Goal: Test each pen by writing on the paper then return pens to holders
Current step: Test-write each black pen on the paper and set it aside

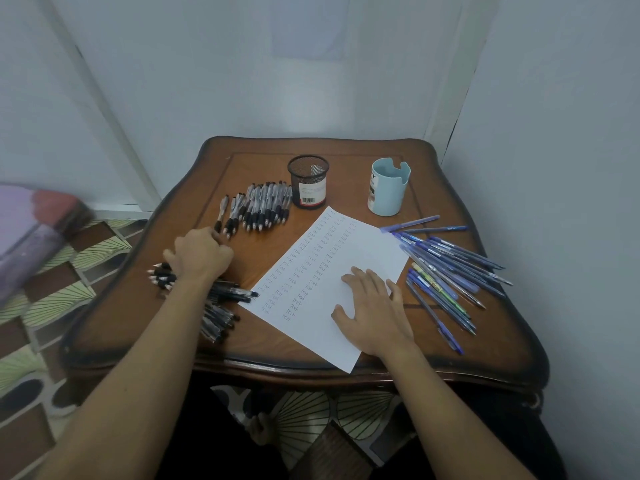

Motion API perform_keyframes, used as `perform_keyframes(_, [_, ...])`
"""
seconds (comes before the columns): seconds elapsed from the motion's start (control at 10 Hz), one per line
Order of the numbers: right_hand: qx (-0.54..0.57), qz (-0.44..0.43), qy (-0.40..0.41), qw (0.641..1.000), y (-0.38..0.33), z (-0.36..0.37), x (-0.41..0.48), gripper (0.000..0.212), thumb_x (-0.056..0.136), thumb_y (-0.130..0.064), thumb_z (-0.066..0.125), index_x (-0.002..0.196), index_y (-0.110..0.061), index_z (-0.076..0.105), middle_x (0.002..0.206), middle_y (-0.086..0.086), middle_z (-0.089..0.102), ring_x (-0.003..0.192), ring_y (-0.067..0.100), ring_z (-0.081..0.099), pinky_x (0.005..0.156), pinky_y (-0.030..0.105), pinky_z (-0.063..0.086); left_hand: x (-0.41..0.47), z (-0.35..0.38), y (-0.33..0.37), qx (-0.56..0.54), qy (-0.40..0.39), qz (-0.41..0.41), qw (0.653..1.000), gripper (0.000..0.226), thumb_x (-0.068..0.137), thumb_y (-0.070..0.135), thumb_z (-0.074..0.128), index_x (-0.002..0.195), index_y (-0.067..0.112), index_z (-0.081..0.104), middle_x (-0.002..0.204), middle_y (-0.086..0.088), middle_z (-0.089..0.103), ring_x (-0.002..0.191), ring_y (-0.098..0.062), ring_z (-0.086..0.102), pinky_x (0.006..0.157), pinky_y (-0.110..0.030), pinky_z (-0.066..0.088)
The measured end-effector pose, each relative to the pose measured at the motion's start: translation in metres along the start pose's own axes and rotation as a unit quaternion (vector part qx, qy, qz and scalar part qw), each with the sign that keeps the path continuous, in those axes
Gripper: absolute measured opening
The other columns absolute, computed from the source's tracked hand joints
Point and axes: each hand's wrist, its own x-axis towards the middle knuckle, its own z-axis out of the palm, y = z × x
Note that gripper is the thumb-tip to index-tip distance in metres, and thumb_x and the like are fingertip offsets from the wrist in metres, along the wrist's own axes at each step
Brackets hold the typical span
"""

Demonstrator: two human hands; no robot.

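Head view, looking down on a brown wooden surface (pixel 485 341) pushed into a corner of pale walls (pixel 554 133).

The left hand (pixel 199 254) was out over the left part of the surface, back of the hand up, fingers curled in. Its fingertips (pixel 216 235) sat right at the lower end of the leftmost pen (pixel 222 211). Whether they pinched that pen or only touched it could not be told. The right hand (pixel 375 306) lay flat on the paper (pixel 329 244), fingers spread and straight, holding nothing.

The paper was a white sheet lying at an angle mid-surface, its left half filled with columns of small handwritten words and its right half blank. The near corner of the sheet reached the front edge of the surface.

A row of black pens (pixel 265 209) lay side by side just left of the black mesh holder (pixel 308 181), tips toward the person. The mesh holder stood upright at the back, just beyond the paper's far corner, with a barcode label on its side. The pale blue holder (pixel 388 190) stood upright to its right, well apart from it. No pens showed in either holder.

A second heap of black pens (pixel 225 299) lay under and beside the left forearm, at the paper's left edge. Some of its tips stuck out to the left past the wrist. A loose spread of blue pens (pixel 450 268) lay to the right of the paper.

Patterned floor (pixel 69 271) was on the left, and a blurred purple object (pixel 31 230) at the far left edge.
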Motion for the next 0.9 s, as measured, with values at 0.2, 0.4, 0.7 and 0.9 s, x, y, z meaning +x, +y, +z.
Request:
perform_keyframes(0.2, [0.002,0.000,0.003,1.000,0.000,0.000,0.000,0.067,0.085,-0.063,0.029,0.146,-0.034,0.031,0.163,-0.010,0.021,0.150,0.014,0.016,0.122,0.050,0.006,-0.015,-0.005,0.000,0.121,-0.044,-0.051,0.990,0.018,0.095,0.027,0.063,0.108,0.019,0.070,0.127,-0.008,0.060,0.132,-0.033,0.039,0.111,-0.059,0.019])
perform_keyframes(0.4, [-0.002,0.000,0.004,1.000,0.000,0.001,0.000,0.067,0.085,-0.063,0.028,0.145,-0.034,0.031,0.163,-0.010,0.021,0.150,0.014,0.016,0.122,0.050,0.006,-0.021,0.005,0.004,-0.042,0.028,0.113,0.992,0.024,0.104,0.027,0.049,0.123,0.030,0.064,0.131,0.002,0.063,0.134,-0.025,0.043,0.117,-0.053,0.011])
perform_keyframes(0.7, [-0.001,-0.001,0.003,1.000,0.000,0.001,-0.001,0.067,0.085,-0.062,0.027,0.146,-0.034,0.031,0.163,-0.010,0.021,0.151,0.014,0.015,0.122,0.050,0.005,-0.058,0.002,0.035,-0.215,-0.067,0.293,0.929,0.064,0.090,0.076,0.031,0.088,0.021,0.064,0.081,0.006,0.059,0.074,-0.009,0.053,0.074,-0.036,0.042])
perform_keyframes(0.9, [0.005,-0.001,0.011,1.000,0.001,0.003,0.000,0.066,0.086,-0.061,0.030,0.146,-0.033,0.033,0.162,-0.009,0.023,0.150,0.015,0.016,0.122,0.050,0.006,-0.078,-0.003,0.051,-0.233,-0.078,0.255,0.935,0.031,0.094,0.032,0.059,0.067,0.019,0.071,0.065,0.006,0.065,0.061,0.003,0.055,0.072,-0.028,0.036])
